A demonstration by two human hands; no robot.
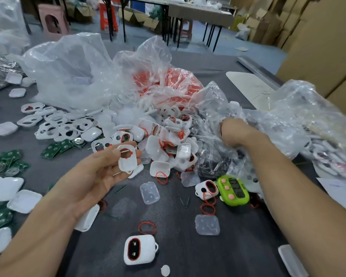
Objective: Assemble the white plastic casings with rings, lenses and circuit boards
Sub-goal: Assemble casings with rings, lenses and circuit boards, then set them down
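Observation:
My left hand (100,170) holds a white plastic casing (127,158) with a red ring in its opening, palm up above the grey table. My right hand (233,132) is closed inside a crumpled clear plastic bag (288,124) on the right; what it grips inside is hidden. A heap of white casings (168,144) lies between the hands. Green circuit boards (54,148) lie at the left. Loose red rings (147,227) and clear lenses (207,224) are scattered in front. One assembled casing (139,249) with a red ring lies near the front edge.
A green gadget with pink buttons (233,189) sits by my right forearm. Large clear bags (74,72) and a bag of red parts (168,82) stand behind the heap. White casing frames (54,122) spread at the left. Stools, tables and cardboard boxes fill the background.

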